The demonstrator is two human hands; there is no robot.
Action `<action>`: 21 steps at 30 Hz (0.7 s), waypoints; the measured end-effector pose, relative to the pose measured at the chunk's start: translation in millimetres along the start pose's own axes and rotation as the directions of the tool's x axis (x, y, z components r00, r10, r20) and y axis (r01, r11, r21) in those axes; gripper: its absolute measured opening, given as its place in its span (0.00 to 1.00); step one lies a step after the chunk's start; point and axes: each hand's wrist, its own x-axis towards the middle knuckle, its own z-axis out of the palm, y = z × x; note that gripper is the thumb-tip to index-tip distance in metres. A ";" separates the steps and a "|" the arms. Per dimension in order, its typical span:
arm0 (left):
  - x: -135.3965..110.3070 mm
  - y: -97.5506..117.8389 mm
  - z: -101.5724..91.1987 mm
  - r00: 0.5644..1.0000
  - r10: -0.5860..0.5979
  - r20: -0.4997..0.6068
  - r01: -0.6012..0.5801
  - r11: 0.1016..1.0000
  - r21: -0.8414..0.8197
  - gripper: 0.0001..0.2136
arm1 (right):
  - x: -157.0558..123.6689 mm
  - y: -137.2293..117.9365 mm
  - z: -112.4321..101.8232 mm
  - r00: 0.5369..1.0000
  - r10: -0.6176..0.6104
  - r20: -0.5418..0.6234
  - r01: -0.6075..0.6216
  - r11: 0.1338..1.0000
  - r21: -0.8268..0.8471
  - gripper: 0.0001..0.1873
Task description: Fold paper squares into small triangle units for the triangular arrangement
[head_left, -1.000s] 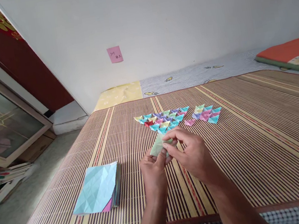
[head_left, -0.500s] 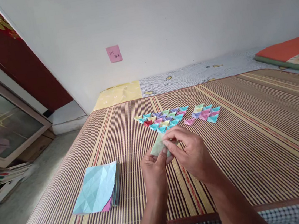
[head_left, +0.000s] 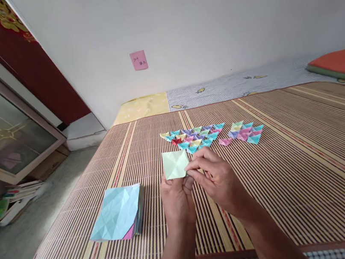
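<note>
paper square, pale green and creased (head_left: 175, 164), folded a moment ago, now lies open just in front of the multicoloured folded-paper triangle patch (head_left: 195, 137); left hand (head_left: 176, 200) and right hand (head_left: 218, 179), close together, pinch its near corner.

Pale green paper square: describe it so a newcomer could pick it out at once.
On the striped bamboo mat, before the folded paper triangles, the left hand and right hand pinch the pale green paper square by a lower corner. Unlike the blue-topped paper stack lying left, it is one sheet, held up.
</note>
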 end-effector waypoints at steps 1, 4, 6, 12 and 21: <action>0.5 1.2 -0.5 1.000 -0.002 -0.001 0.002 1.000 -0.009 0.26 | 0.0 1.0 0.4 1.000 -0.001 0.006 0.001 1.000 0.004 0.09; 2.2 4.2 -2.3 0.999 -0.046 0.000 0.046 0.998 -0.044 0.27 | -0.1 3.4 0.3 1.000 -0.003 0.014 0.003 1.000 0.005 0.09; 3.2 5.8 -2.6 0.996 -0.088 -0.003 0.087 0.994 -0.058 0.28 | -0.3 4.8 -0.1 1.000 -0.011 0.018 0.011 1.000 -0.011 0.09; 5.0 8.1 0.4 0.984 -0.158 -0.082 0.151 0.984 -0.091 0.29 | 0.1 8.2 0.0 0.998 -0.056 0.013 0.056 0.997 -0.049 0.11; 5.8 13.4 -1.5 0.984 -0.172 -0.050 0.167 0.982 -0.088 0.26 | 0.6 9.6 -3.3 0.995 -0.082 0.048 0.087 0.990 -0.110 0.12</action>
